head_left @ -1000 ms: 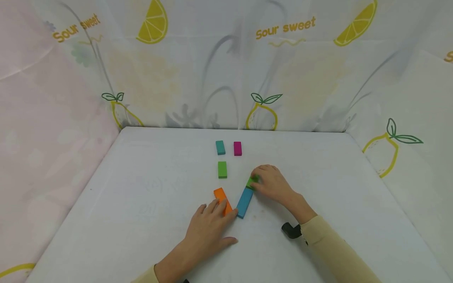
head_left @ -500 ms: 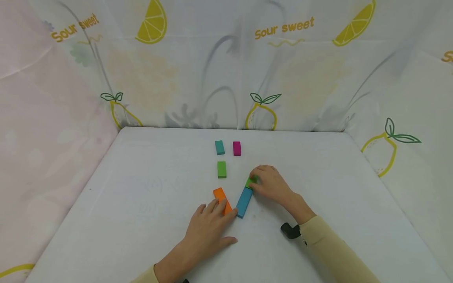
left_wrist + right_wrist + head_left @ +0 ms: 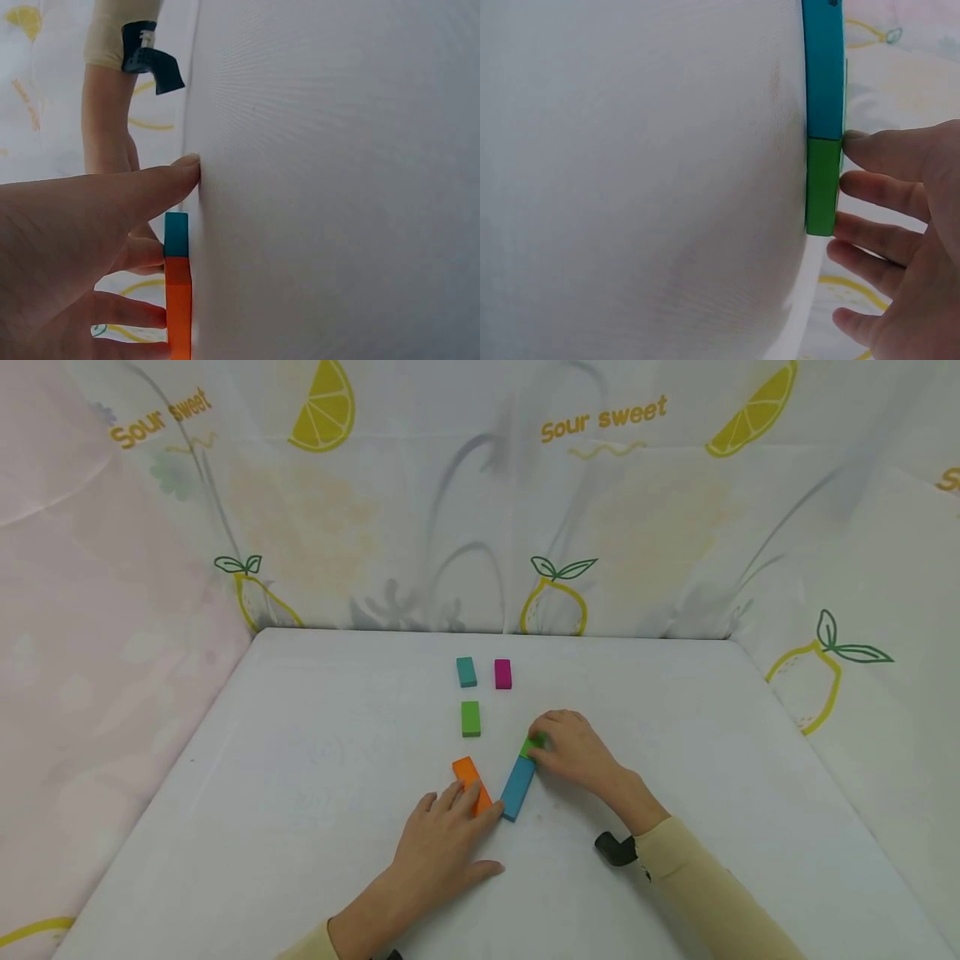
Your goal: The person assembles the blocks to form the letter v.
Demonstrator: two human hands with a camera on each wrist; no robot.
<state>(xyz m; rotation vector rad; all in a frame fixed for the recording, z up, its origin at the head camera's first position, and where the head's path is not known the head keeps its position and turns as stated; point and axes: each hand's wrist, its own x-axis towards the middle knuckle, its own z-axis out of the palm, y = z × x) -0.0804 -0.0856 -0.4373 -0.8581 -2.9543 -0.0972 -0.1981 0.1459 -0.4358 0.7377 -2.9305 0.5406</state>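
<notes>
Green block (image 3: 823, 187): flat on white table (image 3: 300, 760), under right hand (image 3: 573, 747), end to end with blue block (image 3: 517, 787).
Right-hand grip: fingers spread, tips resting on green block's top; nothing clasped.
Blue block: slanted, near end beside left index fingertip.
Orange block (image 3: 465, 768): slants the other way, partly covered by left hand (image 3: 442, 839); contact with blue block hidden.
Left-hand grip: fingers extended on orange block, thumb out; not gripping.
Farther blocks: second green block (image 3: 470, 719), then teal block (image 3: 467, 672) and magenta block (image 3: 503, 674) side by side, apart.
Right wrist: black clip (image 3: 615, 849) at beige sleeve (image 3: 712, 885).
Writing: orange "Sour sweet" (image 3: 603, 420) twice on backdrop (image 3: 420, 502); third text cut off at right edge.
Prints: yellow lemon slices (image 3: 322, 410), outlined lemons (image 3: 555, 610).
</notes>
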